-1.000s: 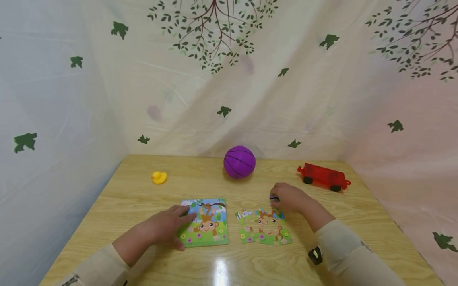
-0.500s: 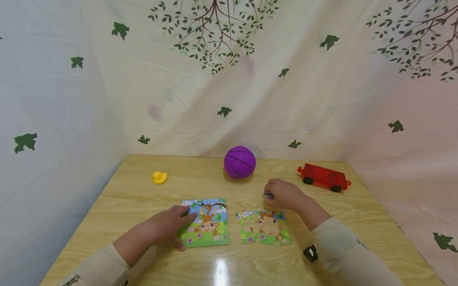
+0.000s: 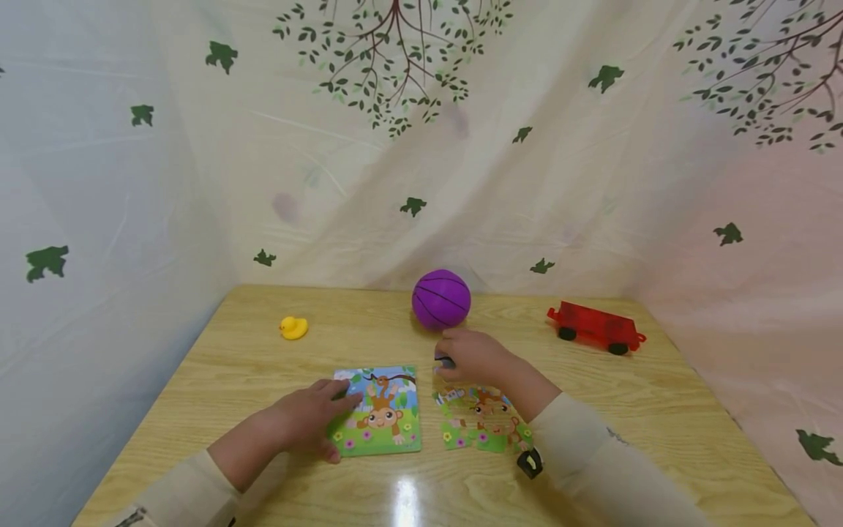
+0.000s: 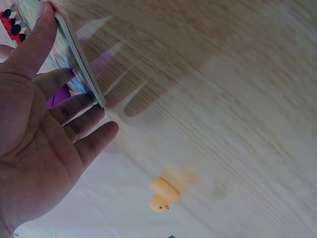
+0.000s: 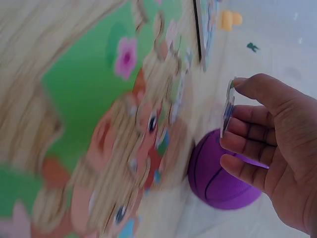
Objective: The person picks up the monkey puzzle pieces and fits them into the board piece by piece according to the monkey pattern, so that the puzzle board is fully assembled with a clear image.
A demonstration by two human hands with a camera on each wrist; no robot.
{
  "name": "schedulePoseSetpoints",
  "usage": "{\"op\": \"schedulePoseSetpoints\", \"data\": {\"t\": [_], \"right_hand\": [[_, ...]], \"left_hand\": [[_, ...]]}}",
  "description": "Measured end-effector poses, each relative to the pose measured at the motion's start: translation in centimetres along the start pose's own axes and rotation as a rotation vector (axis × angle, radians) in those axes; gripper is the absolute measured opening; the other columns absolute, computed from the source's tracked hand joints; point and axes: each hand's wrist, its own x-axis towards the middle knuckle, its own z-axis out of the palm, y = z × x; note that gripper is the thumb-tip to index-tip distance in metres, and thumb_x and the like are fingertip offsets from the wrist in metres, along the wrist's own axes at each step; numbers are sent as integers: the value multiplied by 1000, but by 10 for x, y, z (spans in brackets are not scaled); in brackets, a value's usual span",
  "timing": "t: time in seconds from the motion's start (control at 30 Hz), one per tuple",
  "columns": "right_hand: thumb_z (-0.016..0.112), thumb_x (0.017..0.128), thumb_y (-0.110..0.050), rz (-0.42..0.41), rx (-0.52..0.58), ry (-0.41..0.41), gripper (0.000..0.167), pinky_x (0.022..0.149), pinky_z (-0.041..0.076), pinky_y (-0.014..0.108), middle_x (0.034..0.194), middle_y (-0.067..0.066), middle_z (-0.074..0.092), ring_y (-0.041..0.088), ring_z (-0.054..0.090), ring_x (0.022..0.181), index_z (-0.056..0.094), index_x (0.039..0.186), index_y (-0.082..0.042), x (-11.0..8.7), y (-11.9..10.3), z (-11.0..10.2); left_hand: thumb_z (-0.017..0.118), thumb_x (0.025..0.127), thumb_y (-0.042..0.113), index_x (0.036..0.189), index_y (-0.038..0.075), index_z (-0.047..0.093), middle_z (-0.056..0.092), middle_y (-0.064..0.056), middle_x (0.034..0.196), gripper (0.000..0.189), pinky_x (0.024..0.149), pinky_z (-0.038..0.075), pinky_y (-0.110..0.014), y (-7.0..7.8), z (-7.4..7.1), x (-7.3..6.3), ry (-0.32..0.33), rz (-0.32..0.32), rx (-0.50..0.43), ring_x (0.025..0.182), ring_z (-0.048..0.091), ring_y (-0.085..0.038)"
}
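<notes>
Backdrop: pale cloth (image 3: 356, 168) behind and at both sides, printed with dark green leaves and hanging branches.
Surface: wood-grain table (image 3: 224, 388), with a bright reflection near its front edge.
Card: monkey picture (image 3: 375, 440), flat on the table, in front of the left part of the person's reach; blue sky above, green ground with flowers below.
Left hand (image 3: 296, 417): fingers spread, not curled; fingertips touch the card's left part, thumb at its near left corner.
Pieces: puzzle set (image 3: 484, 438), flat on the table just right of the card, partly laid out with gaps of bare wood between; the same monkey, flowers and green ground show.
Right hand (image 3: 477, 357): fingers narrowed, thumb and fingertips pinching one piece; hand placed beyond the far left side of the set, near the ball.
Held piece (image 5: 228, 111): seen nearly edge-on in the right wrist view, apart from the laid set; its printed image cannot be made out.
Ball (image 3: 441, 296): purple with black lines, beyond the right hand.
Duck (image 3: 293, 328): yellow, far left of the table.
Wagon (image 3: 596, 326): red with black wheels, far right.
Sleeves (image 3: 593, 446): light beige, both arms.
</notes>
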Motion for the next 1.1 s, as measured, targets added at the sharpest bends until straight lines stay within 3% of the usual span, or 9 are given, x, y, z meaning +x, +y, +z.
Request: {"op": "schedulePoseSetpoints", "data": {"t": [0.5,0.9,1.1], "right_hand": [[66,90,-45,-73,-118,-87,29,74,50,25,92,-6,57,10,51,82,69,101,-18,48,-50,15],[65,90,-48,-31,-149,-143,31,75,52,26,94,-6,56,11,52,83,69,99,-18,61,-67,23],[63,93,-46,-68,-181,-146,30,73,50,25,92,-5,57,11,50,80,72,98,-18,61,-72,22]], "left_hand": [[81,69,52,150,17,42,34,-17,155,96,109,40,-56,-3,2,1,4,8,3,142,34,-40],[82,71,49,149,13,42,34,-20,154,95,108,41,-57,-4,0,0,15,36,13,140,35,-41],[81,71,51,150,16,41,33,-18,155,95,109,41,-56,-4,0,0,-3,13,12,142,34,-38]]}}
